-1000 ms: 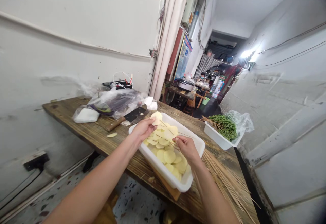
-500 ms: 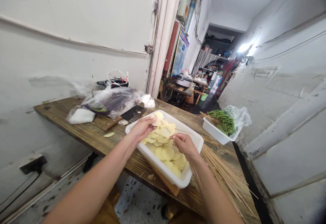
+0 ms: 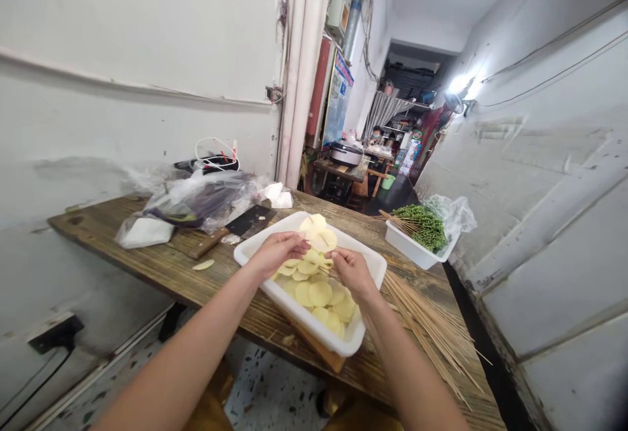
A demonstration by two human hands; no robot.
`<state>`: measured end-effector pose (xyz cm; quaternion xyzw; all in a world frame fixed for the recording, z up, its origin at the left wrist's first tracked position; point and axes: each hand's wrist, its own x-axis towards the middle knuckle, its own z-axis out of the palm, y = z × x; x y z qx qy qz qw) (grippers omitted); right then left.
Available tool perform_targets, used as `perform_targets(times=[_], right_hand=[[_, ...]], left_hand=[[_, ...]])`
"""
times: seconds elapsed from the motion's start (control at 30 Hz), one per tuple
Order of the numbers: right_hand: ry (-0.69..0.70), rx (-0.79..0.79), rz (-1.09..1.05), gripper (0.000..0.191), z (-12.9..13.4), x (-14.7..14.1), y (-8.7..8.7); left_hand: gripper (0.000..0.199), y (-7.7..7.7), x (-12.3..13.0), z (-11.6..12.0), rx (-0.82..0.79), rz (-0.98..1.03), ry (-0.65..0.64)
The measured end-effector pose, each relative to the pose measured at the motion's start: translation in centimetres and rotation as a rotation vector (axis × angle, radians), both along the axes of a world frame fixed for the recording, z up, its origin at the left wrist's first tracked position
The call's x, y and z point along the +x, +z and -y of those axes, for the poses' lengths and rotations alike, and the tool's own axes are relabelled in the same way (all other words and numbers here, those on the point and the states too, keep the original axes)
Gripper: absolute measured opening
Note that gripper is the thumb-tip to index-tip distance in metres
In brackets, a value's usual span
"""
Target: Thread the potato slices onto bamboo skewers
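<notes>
Pale, thin potato slices (image 3: 320,293) fill much of a white plastic tub (image 3: 240,256) on the wooden table. My right hand (image 3: 350,273) pinches a thin bamboo skewer over the tub. A round potato slice (image 3: 324,241) is threaded on a skewer just above those fingers. My left hand (image 3: 280,252) hovers over the tub's left side, thumb and fingers drawn together close to that slice's left edge. What lies between its fingertips is too small to make out. More slices (image 3: 313,223) show behind the fingertips.
Loose bamboo skewers (image 3: 426,326) lie right of the tub. A white bin (image 3: 417,252) of green skewered vegetables (image 3: 422,227) stands at the far right. A cleaver (image 3: 251,221), a stray slice (image 3: 203,265) and plastic bags (image 3: 196,199) lie to the left.
The view has shifted slightly right. My left fingers held a slice at the tub's far end; now they are lower, beside the threaded slice. My right hand keeps its pinch.
</notes>
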<state>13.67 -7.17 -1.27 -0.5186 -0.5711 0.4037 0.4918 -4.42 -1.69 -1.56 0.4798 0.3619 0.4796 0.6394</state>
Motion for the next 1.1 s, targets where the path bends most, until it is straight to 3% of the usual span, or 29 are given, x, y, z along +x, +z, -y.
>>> perform_targets(times=[0.2, 0.27, 0.37, 0.53, 0.73, 0.8, 0.87, 0.97, 1.03, 1.1], right_hand=[[-0.162, 0.057, -0.01, 0.037, -0.9, 0.6, -0.9], [-0.181, 0.06, -0.008, 0.035, -1.1, 0.7, -1.2], [-0.196, 0.062, -0.005, 0.031, -1.3, 0.7, -1.5], [-0.199, 0.057, 0.005, 0.029, -1.2, 0.6, -1.3], [-0.185, 0.047, 0.005, 0.029, -0.9, 0.5, -0.9], [-0.19, 0.049, 0.002, 0.029, -0.9, 0.5, -0.9], [-0.199, 0.055, -0.002, 0.029, -0.9, 0.5, -0.9], [-0.218, 0.069, -0.004, 0.029, -1.0, 0.6, -0.9], [-0.219, 0.078, -0.001, 0.03, -1.0, 0.7, -1.0], [-0.195, 0.084, 0.01, 0.029, -1.0, 0.7, -1.2]], left_hand=[[0.008, -0.5, 0.6, 0.6, 0.375, -0.694, -0.292], [0.003, -0.8, 0.9, 0.6, 0.445, -0.873, -0.302], [0.02, -1.3, 1.3, 0.5, 0.422, -0.995, -0.237], [0.042, -2.0, 2.1, 0.4, 0.388, -1.04, -0.326], [0.029, -2.0, 2.4, 0.4, 0.435, -1.027, -0.27], [0.018, -1.4, 2.1, 0.4, 0.444, -0.988, -0.333], [0.01, -0.5, 1.7, 0.4, 0.432, -0.919, -0.473], [0.018, 0.4, 1.1, 0.4, 0.262, -0.72, -0.571], [0.023, 0.5, 0.7, 0.1, 0.106, -0.571, -0.416], [0.023, 0.3, 0.6, -0.5, 0.003, -0.407, -0.112]])
